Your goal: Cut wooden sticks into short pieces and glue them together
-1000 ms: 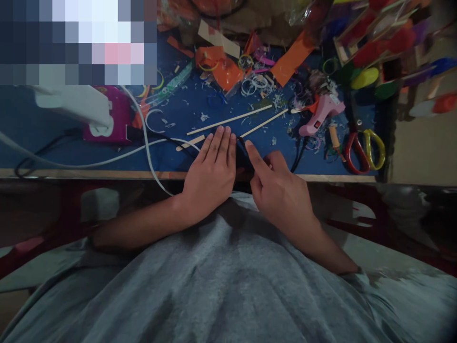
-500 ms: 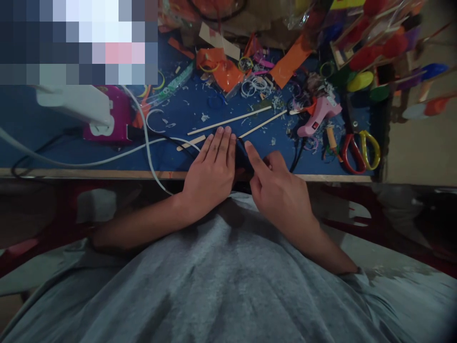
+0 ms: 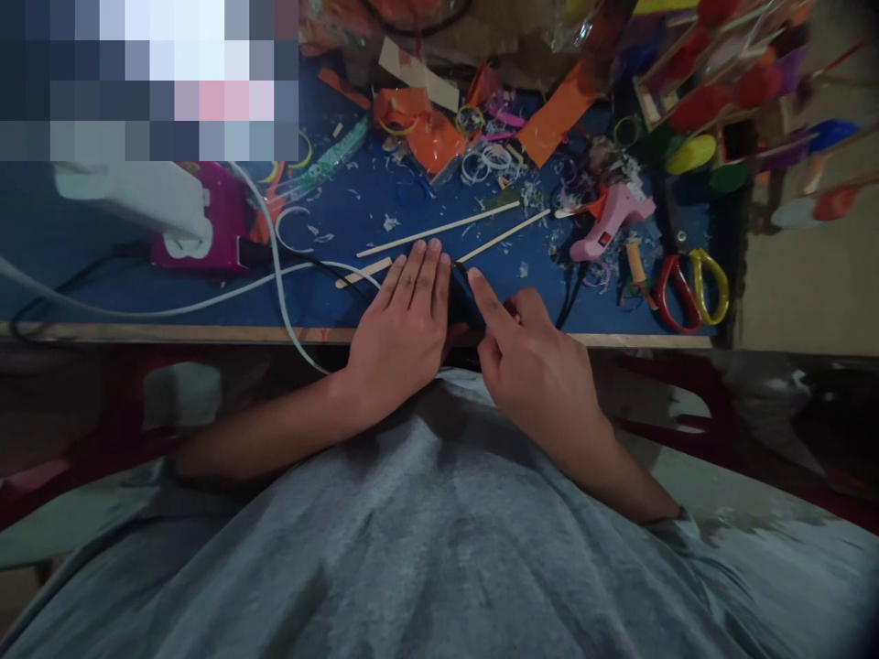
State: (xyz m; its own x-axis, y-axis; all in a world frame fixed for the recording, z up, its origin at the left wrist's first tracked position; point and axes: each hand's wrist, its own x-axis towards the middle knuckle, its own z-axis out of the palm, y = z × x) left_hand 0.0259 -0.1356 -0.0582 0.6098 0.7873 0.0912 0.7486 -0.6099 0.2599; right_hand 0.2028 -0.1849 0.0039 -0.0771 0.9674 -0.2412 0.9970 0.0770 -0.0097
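Observation:
My left hand lies flat near the table's front edge, fingers stretched out over a flat wooden craft stick. That stick's rounded left end shows; the rest is under the hand. Close to its right, my right hand is closed round a dark narrow blade-like tool, mostly hidden, with the index finger extended along it. The tool's tip is beside my left fingertips. Beyond the fingers lie two thin wooden sticks, one longer stick and a second stick whose near end reaches the tool's tip.
To the right are a pink glue gun and scissors with red and yellow handles. White cable crosses the left side by a magenta power box. Orange scraps and shavings litter the back of the blue tabletop.
The whole view has shifted slightly left. Both hands keep nearly the same pose, and the sticks and tool show no clear movement.

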